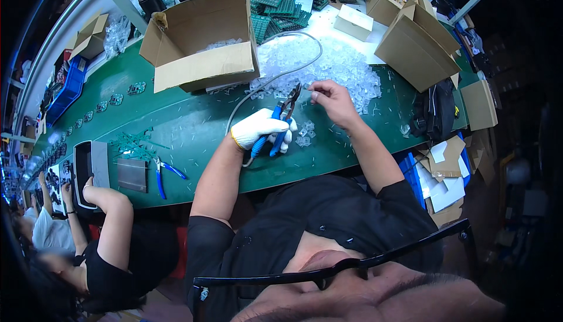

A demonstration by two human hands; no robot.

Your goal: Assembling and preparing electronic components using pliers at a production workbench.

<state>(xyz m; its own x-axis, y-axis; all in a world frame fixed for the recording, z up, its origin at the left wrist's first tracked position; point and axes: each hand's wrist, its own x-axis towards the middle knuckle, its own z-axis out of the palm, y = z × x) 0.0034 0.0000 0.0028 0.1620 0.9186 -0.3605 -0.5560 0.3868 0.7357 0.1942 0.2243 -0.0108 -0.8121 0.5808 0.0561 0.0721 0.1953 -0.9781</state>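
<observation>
My left hand (262, 127), in a white glove, is wrapped round the blue handles of a pair of cutting pliers (277, 112). Their dark jaws point up and away from me, and a grey cable (239, 108) runs to the handle end. Just right of the jaws, my bare right hand (334, 100) pinches a small clear plastic piece, mostly hidden by the fingertips. Beyond both hands spreads a large heap of clear plastic pieces (343, 64). A few loose clear pieces (305, 133) lie on the green tabletop (328, 164) between my wrists.
An open cardboard box (217, 73) stands behind my left hand; more boxes (416, 46) are at back right. Green circuit boards (281, 5) are stacked at the back. Blue-handled nippers (160, 178) and green plastic scraps (134, 144) lie at left, near a co-worker's arm (114, 216).
</observation>
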